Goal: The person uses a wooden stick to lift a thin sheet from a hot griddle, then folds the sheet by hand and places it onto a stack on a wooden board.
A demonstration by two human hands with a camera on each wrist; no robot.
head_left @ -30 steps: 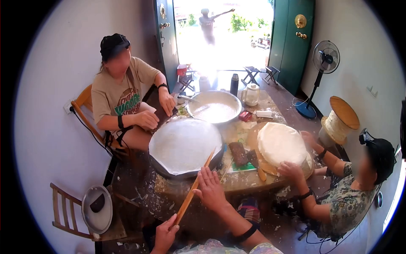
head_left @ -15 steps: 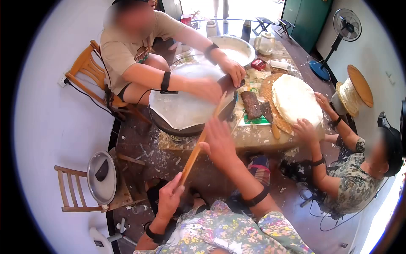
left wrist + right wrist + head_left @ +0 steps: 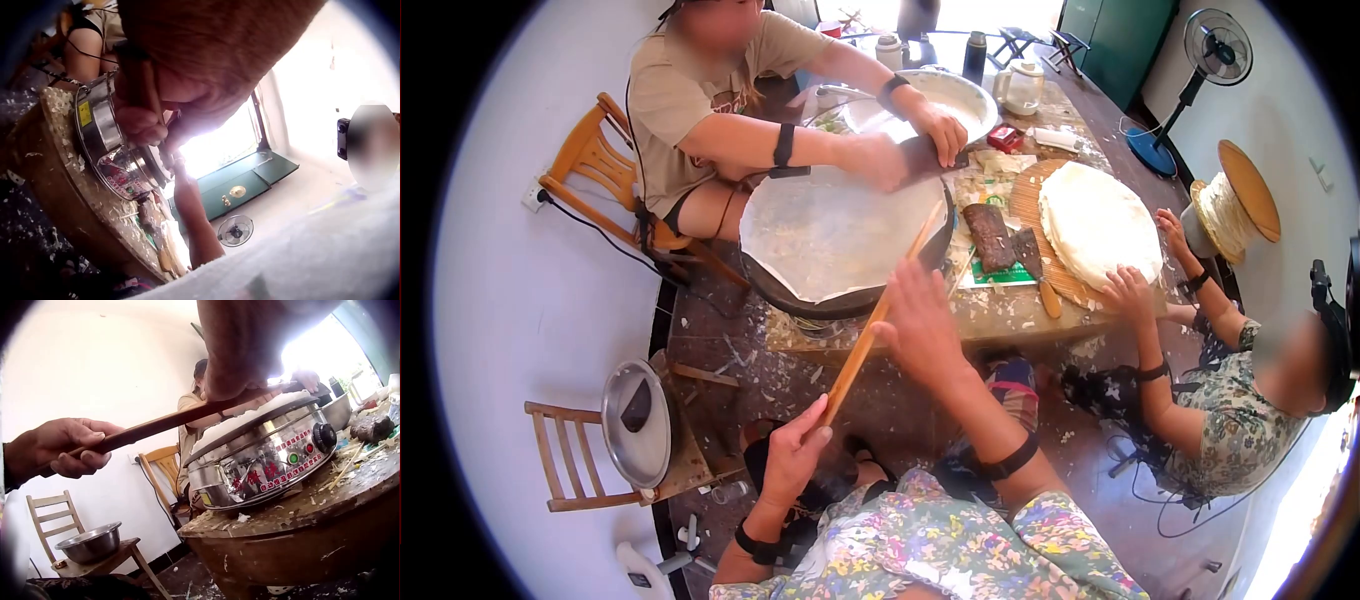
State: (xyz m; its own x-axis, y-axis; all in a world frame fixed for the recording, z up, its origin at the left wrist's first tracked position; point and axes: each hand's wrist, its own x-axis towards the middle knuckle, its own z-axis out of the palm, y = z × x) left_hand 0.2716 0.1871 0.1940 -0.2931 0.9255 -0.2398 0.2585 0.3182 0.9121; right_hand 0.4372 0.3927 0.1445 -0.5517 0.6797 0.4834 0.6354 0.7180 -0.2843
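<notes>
A thin wooden stick [image 3: 860, 362] slants up from my left hand [image 3: 793, 458], whose fingers curl round its lower end. My right hand [image 3: 925, 325] lies against the stick farther up, its fingers extended and blurred. The stick's far tip is over the right edge of a round griddle [image 3: 772, 287] covered by a thin white sheet [image 3: 830, 240]. The right wrist view shows the stick [image 3: 156, 428] passing under my right hand [image 3: 250, 344], beside the griddle's metal side [image 3: 250, 478]. In the left wrist view, my left hand [image 3: 200, 69] hides much of the stick.
Across the griddle, a person [image 3: 720, 125] holds a dark flat piece [image 3: 920, 160] over its far edge. At right, another person touches a white round stack [image 3: 1100, 225] on a wooden board [image 3: 1028, 205]. Behind stands a large bowl [image 3: 975, 100]; a metal basin [image 3: 615, 440] rests at left.
The head view has tilted down. The seated person at left has leaned over the griddle, bringing the dark piece across it. My left hand keeps its grip; my right hand remains against the stick.
</notes>
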